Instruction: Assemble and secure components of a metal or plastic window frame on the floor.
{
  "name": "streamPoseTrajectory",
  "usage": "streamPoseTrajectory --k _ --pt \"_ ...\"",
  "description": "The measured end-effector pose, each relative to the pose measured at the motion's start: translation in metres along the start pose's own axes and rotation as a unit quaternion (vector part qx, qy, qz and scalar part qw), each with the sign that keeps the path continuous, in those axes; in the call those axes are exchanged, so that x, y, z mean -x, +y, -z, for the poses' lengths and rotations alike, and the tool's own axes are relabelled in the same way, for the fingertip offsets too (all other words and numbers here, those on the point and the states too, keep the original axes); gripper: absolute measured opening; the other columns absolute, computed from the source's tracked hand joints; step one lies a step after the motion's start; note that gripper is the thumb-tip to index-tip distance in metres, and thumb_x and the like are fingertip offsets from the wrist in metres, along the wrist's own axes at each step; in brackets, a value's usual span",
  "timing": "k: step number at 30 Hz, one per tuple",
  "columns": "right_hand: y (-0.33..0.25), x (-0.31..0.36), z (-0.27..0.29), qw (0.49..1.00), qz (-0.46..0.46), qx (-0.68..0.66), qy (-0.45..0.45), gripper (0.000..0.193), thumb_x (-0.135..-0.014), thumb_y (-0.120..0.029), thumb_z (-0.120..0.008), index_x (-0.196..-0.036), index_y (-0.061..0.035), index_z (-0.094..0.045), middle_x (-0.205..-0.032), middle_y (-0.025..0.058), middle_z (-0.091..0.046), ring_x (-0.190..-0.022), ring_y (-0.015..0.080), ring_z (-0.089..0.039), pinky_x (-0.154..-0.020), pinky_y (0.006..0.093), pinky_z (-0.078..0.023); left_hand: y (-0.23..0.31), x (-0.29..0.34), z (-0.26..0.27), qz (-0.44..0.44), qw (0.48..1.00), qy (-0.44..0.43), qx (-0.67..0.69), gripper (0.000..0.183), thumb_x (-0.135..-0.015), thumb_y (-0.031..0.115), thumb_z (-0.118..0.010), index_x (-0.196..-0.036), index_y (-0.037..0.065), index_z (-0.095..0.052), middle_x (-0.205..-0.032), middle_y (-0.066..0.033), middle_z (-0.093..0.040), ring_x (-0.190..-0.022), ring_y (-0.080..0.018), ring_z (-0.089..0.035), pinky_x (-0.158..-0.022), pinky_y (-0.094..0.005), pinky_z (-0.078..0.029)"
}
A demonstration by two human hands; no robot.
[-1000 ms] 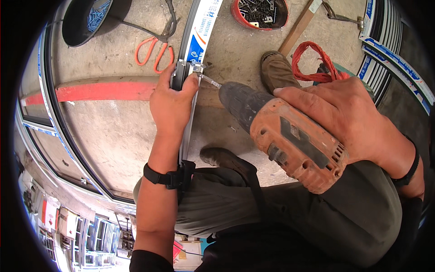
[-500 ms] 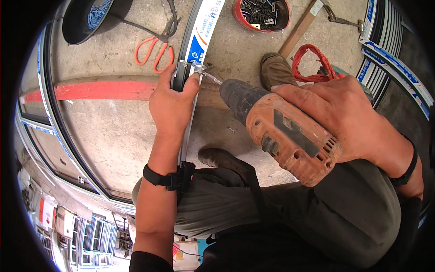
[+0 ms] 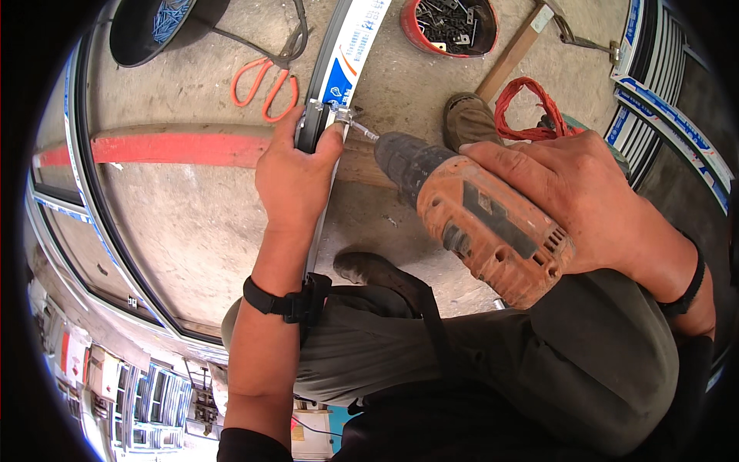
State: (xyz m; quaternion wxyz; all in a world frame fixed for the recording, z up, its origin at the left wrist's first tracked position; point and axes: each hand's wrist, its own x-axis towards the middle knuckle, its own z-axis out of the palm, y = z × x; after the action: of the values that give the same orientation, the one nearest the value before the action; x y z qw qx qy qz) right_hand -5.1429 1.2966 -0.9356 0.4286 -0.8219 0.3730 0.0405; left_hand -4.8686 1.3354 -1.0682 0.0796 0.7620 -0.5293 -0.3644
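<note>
My left hand (image 3: 296, 181) grips a long metal frame bar (image 3: 346, 69) with white and blue film on it, thumb on one side and fingers on the other. Just beyond my thumb a small silvery metal fitting (image 3: 339, 114) sits on the bar. A worn orange and black cordless drill (image 3: 493, 231) is in my right hand (image 3: 581, 196), which is closed around it. Its thin bit (image 3: 363, 131) points left at the fitting and its tip reaches the fitting's edge; whether a screw is on it I cannot tell.
Orange-handled scissors (image 3: 282, 65) lie left of the bar. Beyond stand a black bucket (image 3: 131, 46) of blue screws and a red bucket (image 3: 409, 31) of small metal parts. A red-painted beam (image 3: 181, 148) crosses beneath the bar. Red cord (image 3: 531, 88) and film-wrapped profiles (image 3: 677, 108) are at right.
The drill's rear end has shifted slightly up and left. The bit stays at the fitting, and my left hand keeps its hold on the bar. The whole view has moved slightly.
</note>
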Motion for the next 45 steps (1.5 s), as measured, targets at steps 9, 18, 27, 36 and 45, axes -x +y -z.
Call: streamPoseTrajectory --k 9,18,27,36,45 --pt "-0.004 -0.005 0.006 0.999 -0.018 0.012 -0.027 0.070 -0.067 -0.033 -0.077 -0.124 0.0028 -0.058 -0.098 0.0191 -0.071 -0.081 0.0338 -0.071 -0.071 0.0397 -0.058 0.007 0.001 0.003 0.015 1.000 -0.010 0.012 0.056 -0.077 0.041 -0.074 -0.120 0.006 -0.066 -0.094 -0.0166 -0.072 -0.087 -0.0302 -0.071 -0.080 -0.0382 -0.054" --pt "-0.015 -0.010 0.011 0.997 -0.048 0.027 -0.049 0.071 -0.066 -0.034 -0.077 -0.123 0.0031 -0.058 -0.097 0.0179 -0.071 -0.083 0.0334 -0.071 -0.072 0.0390 -0.059 0.003 0.001 0.003 0.021 1.000 -0.021 0.005 0.058 -0.078 0.043 -0.072 -0.122 0.007 -0.064 -0.097 -0.0171 -0.072 -0.089 -0.0321 -0.070 -0.081 -0.0397 -0.054" --pt "-0.021 -0.026 0.006 0.999 -0.031 0.006 -0.038 0.069 -0.063 -0.030 -0.077 -0.120 0.0041 -0.059 -0.096 0.0184 -0.070 -0.083 0.0350 -0.071 -0.072 0.0395 -0.058 -0.006 0.004 0.010 0.032 0.999 -0.031 -0.022 0.058 -0.080 0.046 -0.067 -0.123 0.008 -0.064 -0.099 -0.0174 -0.072 -0.092 -0.0342 -0.069 -0.083 -0.0416 -0.053" --pt "-0.041 -0.027 0.022 0.995 -0.086 0.015 -0.057 0.068 -0.066 -0.030 -0.074 -0.123 0.0034 -0.058 -0.086 0.0190 -0.068 -0.077 0.0371 -0.069 -0.067 0.0394 -0.055 0.004 0.002 0.007 -0.001 0.999 -0.032 -0.002 0.054 -0.081 0.045 -0.067 -0.120 0.007 -0.064 -0.102 -0.0172 -0.071 -0.093 -0.0361 -0.068 -0.083 -0.0434 -0.052" --pt "-0.052 -0.037 0.027 0.995 -0.069 0.052 -0.042 0.060 -0.066 -0.026 -0.077 -0.120 -0.0049 -0.060 -0.090 0.0112 -0.070 -0.076 0.0310 -0.069 -0.061 0.0394 -0.053 -0.008 0.001 -0.002 -0.009 1.000 -0.017 -0.012 0.052 -0.081 0.044 -0.067 -0.120 0.010 -0.064 -0.098 -0.0177 -0.071 -0.091 -0.0359 -0.068 -0.080 -0.0436 -0.052"
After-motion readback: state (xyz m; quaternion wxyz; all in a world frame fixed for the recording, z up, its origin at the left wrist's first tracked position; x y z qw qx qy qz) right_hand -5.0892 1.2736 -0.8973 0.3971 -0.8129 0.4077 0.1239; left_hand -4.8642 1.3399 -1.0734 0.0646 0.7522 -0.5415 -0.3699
